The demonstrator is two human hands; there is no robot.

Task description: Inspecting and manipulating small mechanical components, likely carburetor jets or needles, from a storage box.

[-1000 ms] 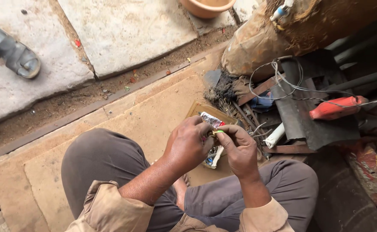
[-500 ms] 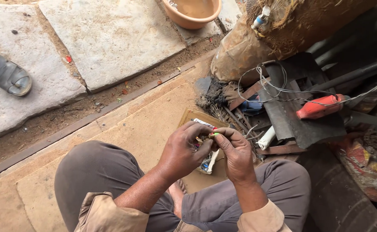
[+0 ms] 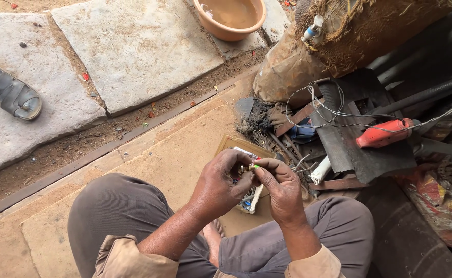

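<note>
on worn stone slabs (image 3: pixel 133 56), sandal (image 3: pixel 10 95)

There is only one view, so nothing is being shared with another. The camera is sitting on the person's head and is looking almost straight down. It is staying close to the left hand (image 3: pixel 220 185) and the right hand (image 3: pixel 280 188), which are showing a little below the middle of the frame. The knees are filling the bottom edge. The top of the frame is looking farther out, over stone slabs (image 3: pixel 133 51), with a sandal (image 3: pixel 12 92) at the upper left and a bowl (image 3: pixel 231 18) at the top middle.
</note>
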